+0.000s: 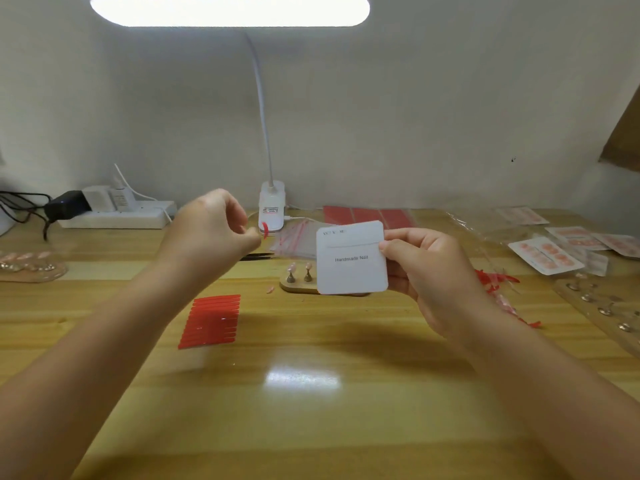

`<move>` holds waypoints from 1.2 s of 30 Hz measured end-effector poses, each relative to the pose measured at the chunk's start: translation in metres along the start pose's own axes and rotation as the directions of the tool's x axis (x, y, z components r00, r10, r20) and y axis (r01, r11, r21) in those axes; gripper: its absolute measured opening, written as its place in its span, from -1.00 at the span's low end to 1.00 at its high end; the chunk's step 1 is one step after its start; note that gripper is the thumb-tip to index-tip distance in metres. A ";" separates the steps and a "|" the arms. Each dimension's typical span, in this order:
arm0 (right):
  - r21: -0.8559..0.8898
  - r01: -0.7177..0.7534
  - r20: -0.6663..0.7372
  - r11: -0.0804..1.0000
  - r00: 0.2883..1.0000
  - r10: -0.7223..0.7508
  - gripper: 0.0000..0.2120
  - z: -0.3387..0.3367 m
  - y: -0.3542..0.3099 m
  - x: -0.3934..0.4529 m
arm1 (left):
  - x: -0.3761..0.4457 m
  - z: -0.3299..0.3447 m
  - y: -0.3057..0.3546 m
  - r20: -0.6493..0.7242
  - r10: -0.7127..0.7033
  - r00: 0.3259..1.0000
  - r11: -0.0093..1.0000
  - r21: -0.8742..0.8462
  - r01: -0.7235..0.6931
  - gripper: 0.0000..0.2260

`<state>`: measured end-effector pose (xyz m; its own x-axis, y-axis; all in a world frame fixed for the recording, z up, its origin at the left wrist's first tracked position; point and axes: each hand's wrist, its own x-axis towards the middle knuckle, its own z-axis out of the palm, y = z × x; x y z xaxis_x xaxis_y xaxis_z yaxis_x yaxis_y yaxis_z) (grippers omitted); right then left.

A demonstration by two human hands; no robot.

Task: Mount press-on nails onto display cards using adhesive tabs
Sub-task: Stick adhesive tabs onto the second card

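My right hand [427,271] holds a white display card [351,258] printed "Handmade Nail" upright by its right edge, above the table. My left hand [211,226] is raised to the card's left, fingertips pinched on a small red adhesive strip [265,229] that hangs from them. A red sheet of adhesive tabs [211,320] lies flat on the wooden table below my left hand. Behind the card, a small wooden stand [298,284] carries two pink press-on nails [300,266] on pegs. One loose pink nail [270,289] lies beside it.
A clip lamp [272,206] stands at the back centre, tweezers [258,257] and clear zip bags [298,237] near it. A power strip [114,216] sits back left. Finished nail cards [543,254], red peeled strips [498,280] and a clear holder [602,306] crowd the right; a nail tray [31,266] lies far left.
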<state>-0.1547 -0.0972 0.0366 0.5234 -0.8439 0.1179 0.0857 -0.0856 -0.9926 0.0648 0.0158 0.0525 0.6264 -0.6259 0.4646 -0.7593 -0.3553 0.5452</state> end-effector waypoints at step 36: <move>-0.881 0.289 0.184 0.376 0.939 -0.290 -0.64 0.003 0.061 -0.002 | -0.002 0.130 0.162 0.455 0.247 0.856 0.887 -0.462 -0.010 -0.81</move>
<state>-0.1477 -0.0988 -0.0246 0.6230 -0.6701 0.4035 -0.5633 -0.7423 -0.3629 -0.0825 -0.1307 0.0492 0.2684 -0.9390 0.2150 -0.5981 0.0125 0.8013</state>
